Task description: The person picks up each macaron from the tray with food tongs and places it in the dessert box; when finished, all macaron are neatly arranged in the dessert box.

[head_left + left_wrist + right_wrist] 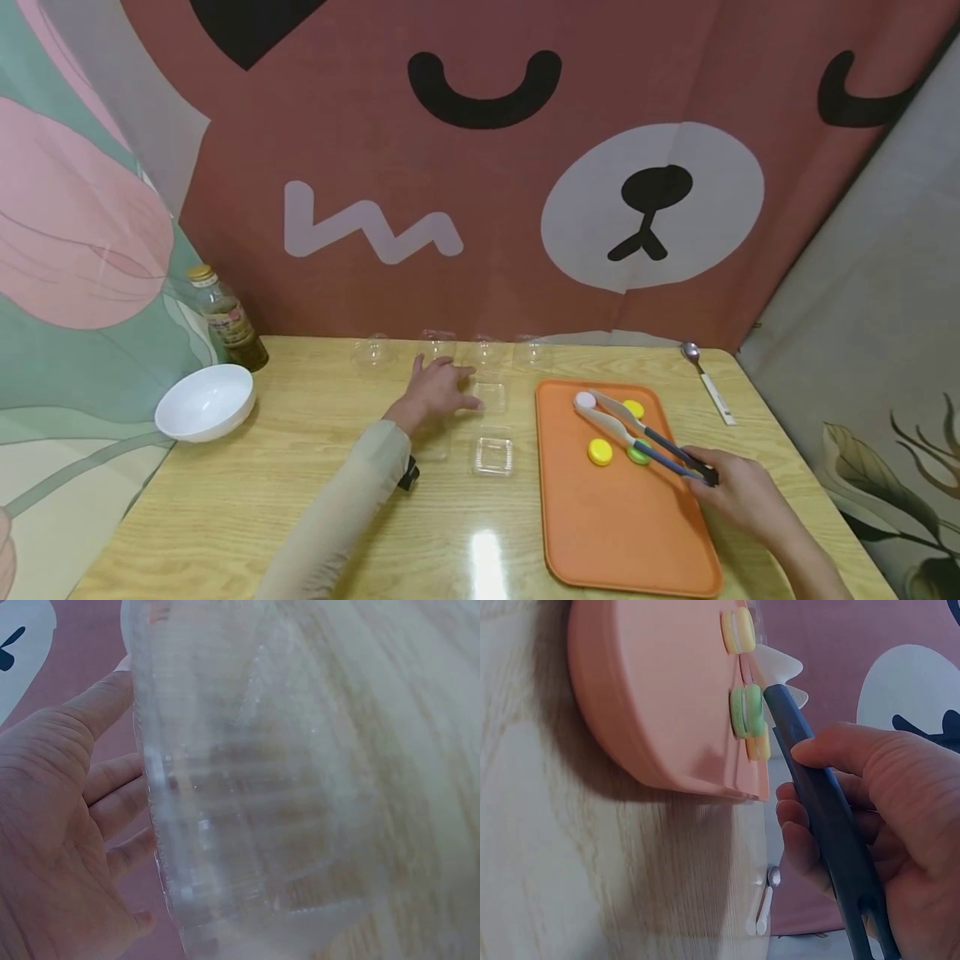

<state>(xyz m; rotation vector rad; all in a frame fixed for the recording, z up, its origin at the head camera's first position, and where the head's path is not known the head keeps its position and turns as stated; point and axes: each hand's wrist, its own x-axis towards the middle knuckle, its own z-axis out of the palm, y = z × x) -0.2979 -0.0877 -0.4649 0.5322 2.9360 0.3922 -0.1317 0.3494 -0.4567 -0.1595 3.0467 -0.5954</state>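
Observation:
My left hand [438, 387] reaches over the table with fingers spread, thumb and fingertips beside a clear plastic box [491, 393]. In the left wrist view another clear box [240, 787] fills the foreground and hides part of the fingers. My right hand [738, 492] grips tongs [660, 454] by their dark blue handles. The pale tong tips are at a pink macaron [585, 402] on the orange tray [622, 533]. Also on the tray are a yellow macaron [600, 452], a second yellow macaron [633, 408] and a green macaron [638, 452], partly behind the tongs.
Nearer to me stands an open clear box [493, 456]. Several clear domed lids [483, 350] line the table's back edge. At left are a white bowl [205, 402] and a bottle of dark liquid [231, 321]. A spoon [708, 383] lies right of the tray.

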